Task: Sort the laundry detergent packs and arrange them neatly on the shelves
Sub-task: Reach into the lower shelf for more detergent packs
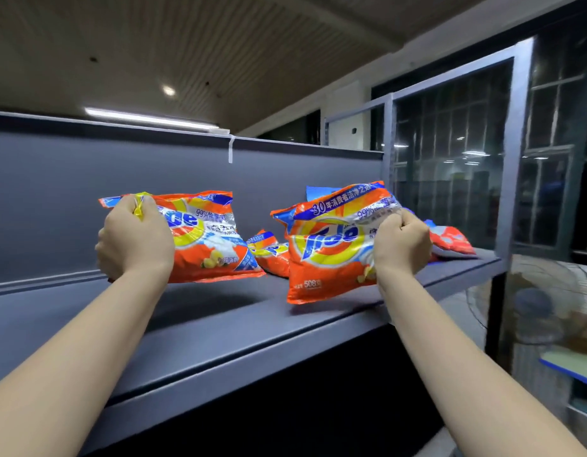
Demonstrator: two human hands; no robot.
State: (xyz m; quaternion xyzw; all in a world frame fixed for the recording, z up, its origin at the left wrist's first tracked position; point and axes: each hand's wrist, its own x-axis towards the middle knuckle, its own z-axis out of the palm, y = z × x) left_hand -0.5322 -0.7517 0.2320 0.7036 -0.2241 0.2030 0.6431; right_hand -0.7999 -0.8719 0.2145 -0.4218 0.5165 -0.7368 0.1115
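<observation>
Illumination is dim indoor light from a ceiling tube lamp (150, 118) and round spotlight (168, 91), with soft shadows on the shelf (219, 324), glare on pack film, and wide-angle bending with blur toward edges.

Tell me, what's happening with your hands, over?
Left hand grips one detergent pack. Right hand grips another. Both above shelf. Loose packs lying behind.

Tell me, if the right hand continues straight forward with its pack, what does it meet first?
Probably the pack lying on the shelf just behind the right hand, though depth is unclear. The held pack hangs above the shelf.
</observation>
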